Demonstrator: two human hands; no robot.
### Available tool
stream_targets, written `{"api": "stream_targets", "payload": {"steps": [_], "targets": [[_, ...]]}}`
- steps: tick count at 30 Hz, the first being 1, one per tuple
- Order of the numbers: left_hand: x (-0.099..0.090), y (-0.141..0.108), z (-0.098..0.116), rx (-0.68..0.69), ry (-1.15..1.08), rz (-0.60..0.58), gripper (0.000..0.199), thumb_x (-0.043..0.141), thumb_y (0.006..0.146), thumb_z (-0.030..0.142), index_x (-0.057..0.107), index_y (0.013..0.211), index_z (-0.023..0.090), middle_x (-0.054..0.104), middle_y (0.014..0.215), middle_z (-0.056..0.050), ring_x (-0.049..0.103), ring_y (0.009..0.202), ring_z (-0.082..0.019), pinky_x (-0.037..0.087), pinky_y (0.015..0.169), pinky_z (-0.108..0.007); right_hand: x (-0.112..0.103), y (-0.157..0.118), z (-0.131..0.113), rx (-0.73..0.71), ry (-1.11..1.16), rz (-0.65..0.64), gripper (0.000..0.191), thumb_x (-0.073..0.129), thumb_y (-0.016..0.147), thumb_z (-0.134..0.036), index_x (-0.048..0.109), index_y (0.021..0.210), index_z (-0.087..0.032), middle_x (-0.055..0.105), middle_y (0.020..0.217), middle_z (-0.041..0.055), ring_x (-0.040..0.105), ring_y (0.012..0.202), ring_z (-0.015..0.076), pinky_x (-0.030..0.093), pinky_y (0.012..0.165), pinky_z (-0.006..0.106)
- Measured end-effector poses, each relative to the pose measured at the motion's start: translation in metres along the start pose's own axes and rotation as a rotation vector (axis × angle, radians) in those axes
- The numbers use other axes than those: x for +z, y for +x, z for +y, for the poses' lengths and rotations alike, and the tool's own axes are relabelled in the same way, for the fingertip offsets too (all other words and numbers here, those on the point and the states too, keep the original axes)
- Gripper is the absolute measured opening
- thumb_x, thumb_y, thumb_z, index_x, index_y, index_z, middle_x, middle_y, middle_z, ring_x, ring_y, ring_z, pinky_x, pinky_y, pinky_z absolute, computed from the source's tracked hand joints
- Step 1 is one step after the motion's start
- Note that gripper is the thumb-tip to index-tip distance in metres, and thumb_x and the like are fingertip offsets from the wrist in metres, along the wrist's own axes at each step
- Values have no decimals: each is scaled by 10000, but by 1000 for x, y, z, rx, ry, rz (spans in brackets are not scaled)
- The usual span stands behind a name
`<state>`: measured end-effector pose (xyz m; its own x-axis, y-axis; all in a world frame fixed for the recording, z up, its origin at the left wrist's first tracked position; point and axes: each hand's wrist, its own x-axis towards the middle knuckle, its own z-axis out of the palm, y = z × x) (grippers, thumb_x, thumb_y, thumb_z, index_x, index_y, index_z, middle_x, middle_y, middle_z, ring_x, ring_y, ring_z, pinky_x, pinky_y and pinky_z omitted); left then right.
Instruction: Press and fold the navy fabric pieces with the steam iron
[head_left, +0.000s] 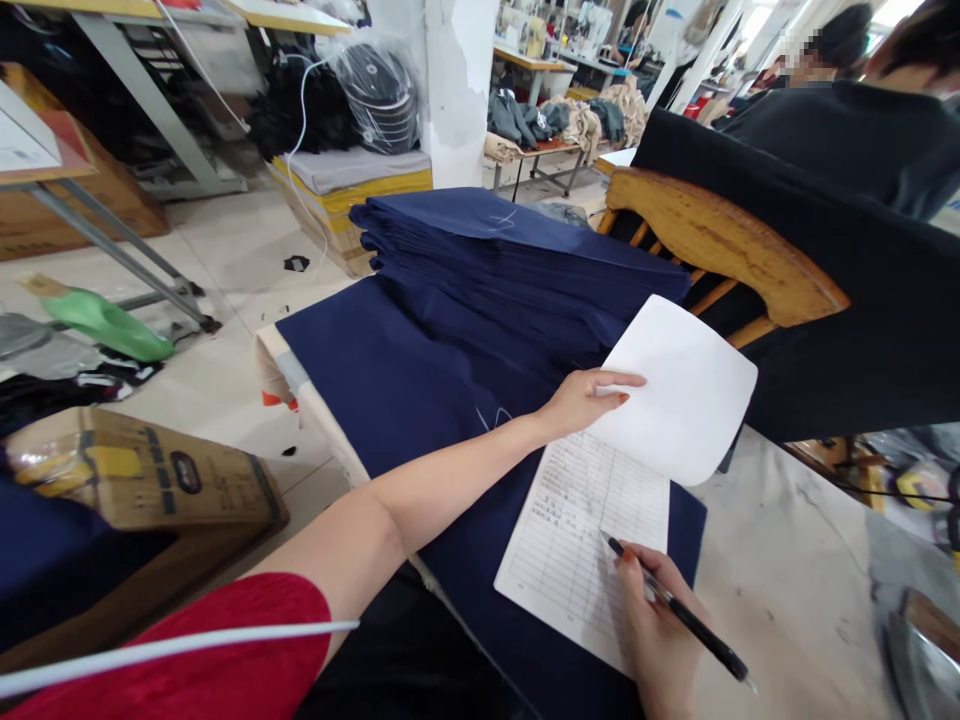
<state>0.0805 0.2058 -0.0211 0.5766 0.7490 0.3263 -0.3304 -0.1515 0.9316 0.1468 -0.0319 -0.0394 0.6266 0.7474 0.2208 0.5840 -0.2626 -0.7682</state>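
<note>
An open notebook (570,540) with ruled, partly handwritten pages lies on dark blue fabric (360,370). My left hand (589,400) is at its upper edge, gripping the raised white page (686,400) between thumb and fingers. In my right hand (664,630) is a black pen (701,630), its tip over the lined page near the written rows. Behind the notebook rises a thick folded stack of the same blue fabric (510,260).
A wooden chair (720,240) draped with black cloth stands at the right, with people in dark clothes beyond. Cardboard box (180,480) at left; metal object (926,650) at the lower right. Sewing machines and heaped garments are further back.
</note>
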Motion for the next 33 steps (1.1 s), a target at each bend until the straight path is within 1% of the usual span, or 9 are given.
{"api": "stream_targets", "payload": {"steps": [5,7,10,13,18,24,29,33], "targets": [[0,0,0,0,-5,2,277,581,812,95,679,1061,168,628,1187,-67,557,1141,-191,391,1024,-322,-5,-10,3,-1,-8,-18,229,606,746,-399,660,784,-180,667,773,51,618,721,191,489,618,264],[0,0,-1,1,1,1,281,578,812,91,679,1062,170,628,1187,-66,560,1136,-190,389,1026,-324,-6,-14,5,-8,-4,-30,210,612,749,-386,657,782,-184,665,776,49,617,723,187,489,600,251],[0,0,-2,7,3,-1,286,574,811,82,677,1064,166,627,1187,-71,561,1136,-187,388,1025,-322,-8,-21,8,-51,4,-42,172,622,758,-345,658,806,-184,662,788,47,612,728,179,481,569,233],[1,0,-3,7,-5,-2,282,574,812,82,676,1061,164,627,1187,-70,557,1143,-183,383,1030,-320,-9,-26,11,-78,17,-44,177,631,760,-332,659,831,-173,666,808,57,616,738,185,495,595,246],[1,0,-2,10,-7,1,273,579,809,86,677,1055,152,635,1173,-76,560,1137,-182,379,1033,-322,-11,-32,9,-44,13,-44,257,623,760,-398,661,816,-150,683,809,88,636,739,212,521,602,277],[1,0,-2,22,9,-3,276,576,812,87,673,1060,160,636,1170,-72,565,1130,-174,388,1024,-318,-14,-43,3,-36,9,-7,281,623,752,-439,656,784,-161,695,798,83,655,730,212,530,619,283],[1,0,-3,35,20,-2,279,572,809,81,671,1063,142,634,1172,-88,568,1127,-179,397,1016,-319,-17,-53,4,-24,2,-33,246,621,765,-400,657,807,-161,698,816,85,659,741,209,530,616,274],[1,0,-1,33,20,-1,280,569,805,73,675,1056,141,638,1165,-87,565,1132,-182,382,1031,-330,-19,-59,6,-69,13,-25,185,626,767,-339,656,818,-164,694,814,76,657,735,196,528,635,267]]}}
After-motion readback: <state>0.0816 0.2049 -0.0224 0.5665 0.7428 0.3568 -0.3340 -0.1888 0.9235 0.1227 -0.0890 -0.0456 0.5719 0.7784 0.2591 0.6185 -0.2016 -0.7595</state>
